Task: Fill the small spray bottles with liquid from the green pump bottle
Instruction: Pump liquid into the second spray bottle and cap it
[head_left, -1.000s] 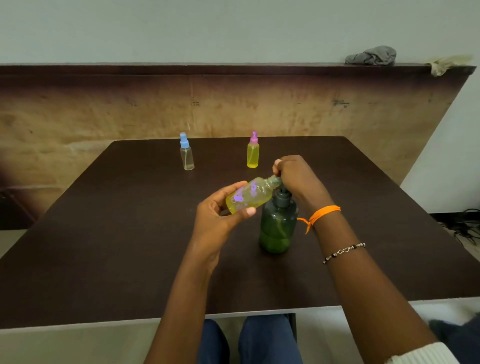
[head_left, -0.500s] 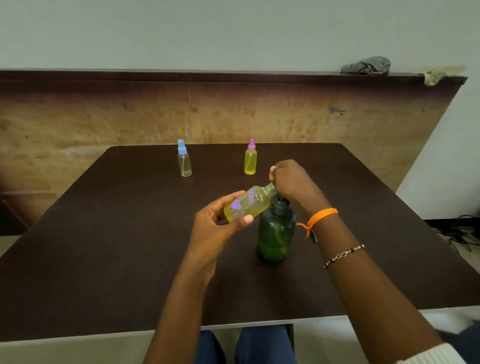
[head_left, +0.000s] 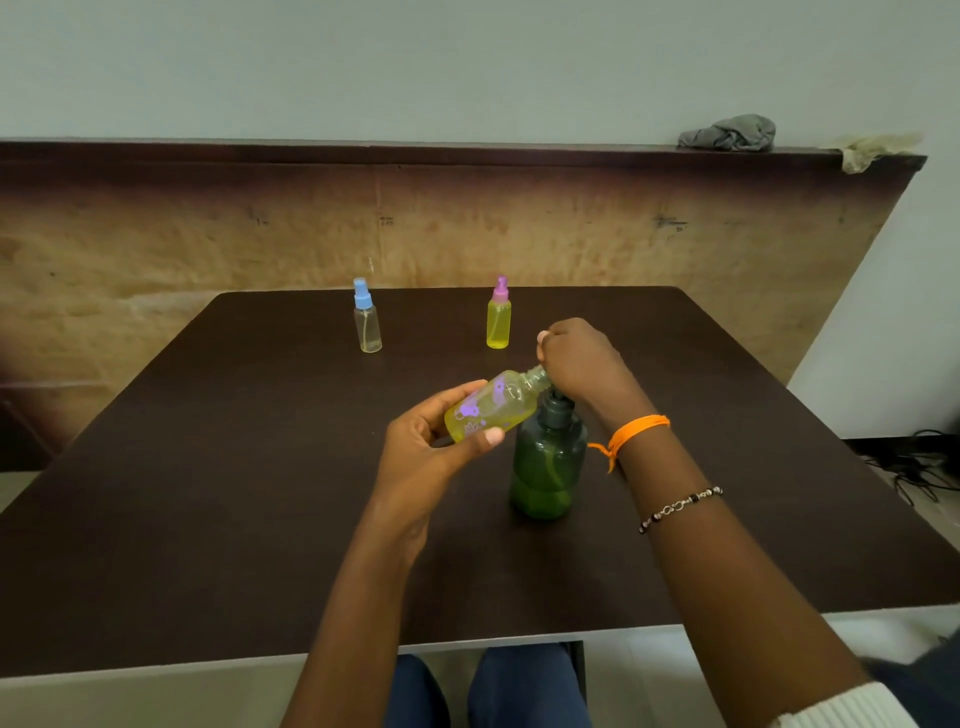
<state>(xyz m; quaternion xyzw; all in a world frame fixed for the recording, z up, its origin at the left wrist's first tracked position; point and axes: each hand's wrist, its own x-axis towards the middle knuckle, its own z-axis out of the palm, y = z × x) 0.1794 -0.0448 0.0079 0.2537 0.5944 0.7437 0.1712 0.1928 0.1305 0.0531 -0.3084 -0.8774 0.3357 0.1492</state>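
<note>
The green pump bottle (head_left: 549, 465) stands upright near the middle of the dark table (head_left: 208, 493). My right hand (head_left: 582, 364) is curled over its pump head, which is mostly hidden. My left hand (head_left: 431, 452) grips a small uncapped bottle (head_left: 491, 405) with yellow liquid and purple print, tilted so its neck meets the pump spout under my right hand. Farther back stand two capped spray bottles: a blue-capped one (head_left: 367, 325) that is nearly clear and a pink-capped one (head_left: 498, 317) full of yellow liquid.
A wooden panel (head_left: 208, 244) rises behind the table, with a grey cloth (head_left: 730, 134) on its top ledge. Cables (head_left: 924, 467) lie on the floor at the right. My knees (head_left: 519, 686) show below the table's front edge.
The view has shifted slightly. My hands and the tilted bottle keep the same hold at the pump.
</note>
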